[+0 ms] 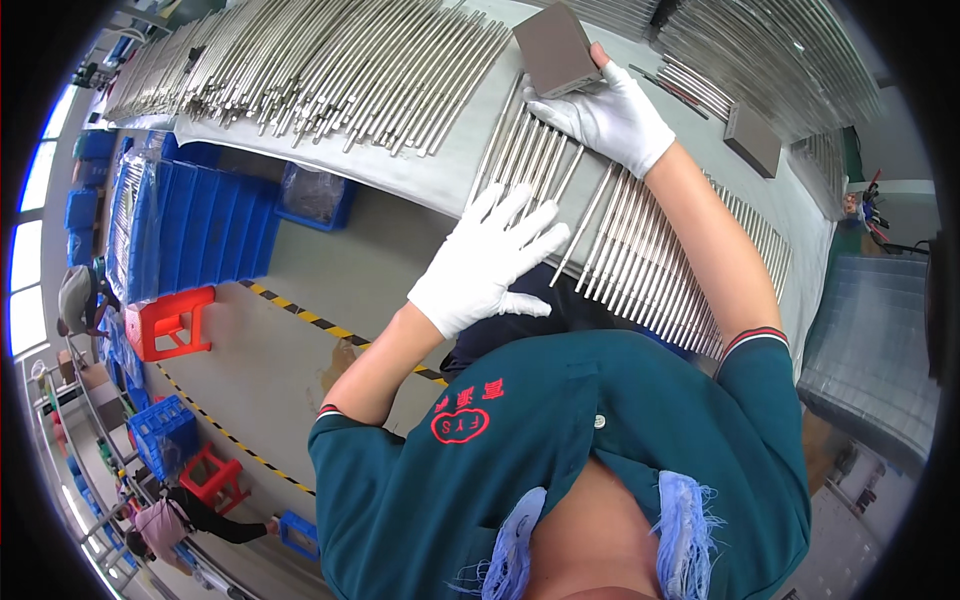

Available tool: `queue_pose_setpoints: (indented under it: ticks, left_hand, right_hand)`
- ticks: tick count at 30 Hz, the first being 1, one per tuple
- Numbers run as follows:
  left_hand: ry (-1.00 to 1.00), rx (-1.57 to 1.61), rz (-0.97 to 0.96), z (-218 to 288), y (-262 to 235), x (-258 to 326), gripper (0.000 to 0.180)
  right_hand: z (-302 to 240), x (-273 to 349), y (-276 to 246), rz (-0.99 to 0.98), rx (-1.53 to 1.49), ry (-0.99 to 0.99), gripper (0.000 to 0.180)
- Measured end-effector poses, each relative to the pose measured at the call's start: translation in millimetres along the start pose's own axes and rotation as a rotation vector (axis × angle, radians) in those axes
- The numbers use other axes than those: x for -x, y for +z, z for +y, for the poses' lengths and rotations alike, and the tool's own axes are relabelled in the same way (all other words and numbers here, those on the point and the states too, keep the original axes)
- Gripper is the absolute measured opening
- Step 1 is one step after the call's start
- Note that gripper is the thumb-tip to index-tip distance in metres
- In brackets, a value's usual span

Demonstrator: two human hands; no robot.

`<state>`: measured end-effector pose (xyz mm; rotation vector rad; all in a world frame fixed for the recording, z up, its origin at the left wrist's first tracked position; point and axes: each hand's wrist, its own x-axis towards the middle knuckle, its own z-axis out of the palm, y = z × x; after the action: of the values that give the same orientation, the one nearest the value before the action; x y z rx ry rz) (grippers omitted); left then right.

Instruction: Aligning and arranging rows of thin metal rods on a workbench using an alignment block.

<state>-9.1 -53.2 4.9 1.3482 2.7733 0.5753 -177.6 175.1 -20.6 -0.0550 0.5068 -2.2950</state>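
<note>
My left hand (492, 255), in a white glove, lies flat with fingers spread on the near ends of several thin metal rods (530, 160) at the table's edge. My right hand (605, 115), also gloved, grips a grey rectangular block (556, 47) and holds it on the far ends of the same rods. More rods (660, 260) lie side by side in a row to the right, under my right forearm.
A large heap of metal rods (320, 70) covers the grey table (440, 180) at the left; another heap (780, 50) lies at the far right beside a second grey block (752, 138). Blue crates (200, 225) and red stools (170, 320) stand on the floor. Other people work at the lower left (165, 525).
</note>
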Motion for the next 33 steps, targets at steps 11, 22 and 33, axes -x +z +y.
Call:
queue_pose_setpoints:
  ticks: [11,22,33]
  left_hand:
    - [-0.069,-0.060,-0.012,-13.8,-8.6,8.3,0.086]
    - [-0.037,-0.099,-0.036,-8.3,-9.2,4.4,0.087]
    - [-0.450,1.129,0.429,-46.6,7.6,-50.7,0.066]
  right_hand:
    - [2.5,-28.2,-6.2,-0.061,0.051,0.020,0.078]
    - [6.8,-15.9,-1.3,0.000,0.111,-0.065,0.069]
    - [-28.3,173.5,31.7,0.566,0.972,-1.031,0.061]
